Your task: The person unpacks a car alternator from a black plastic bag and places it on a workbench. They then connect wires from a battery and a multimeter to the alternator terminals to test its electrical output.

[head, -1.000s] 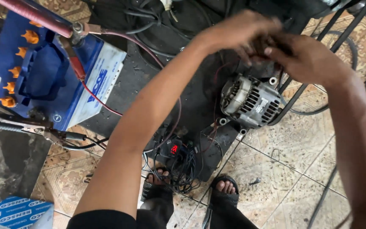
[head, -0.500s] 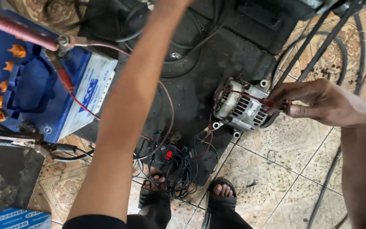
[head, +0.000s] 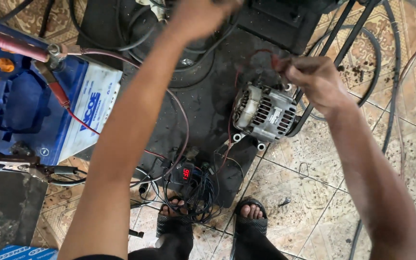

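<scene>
The right hand is hovering just above the grey alternator, its fingers pinching together on the end of a thin red wire; motion blur is softening the fingertips, so exactly how the wire is sitting in the grip is hard to make out. The wire is arcing leftward and down past the alternator's left side. The alternator is lying on a dark, greasy mat on the tiled floor, with a black belt or cable running along its right edge.

The left hand is reaching toward the top of the view, where it is blurring heavily and being partly cut off by the frame edge; whether its fingers are closing on anything I cannot tell.

At left, a blue battery is being cut off by the frame, a red clamp gripping a terminal. Below the mat, a small meter with a red display is sitting in a tangle of black wires, its digits too small to read, just above two sandalled feet
</scene>
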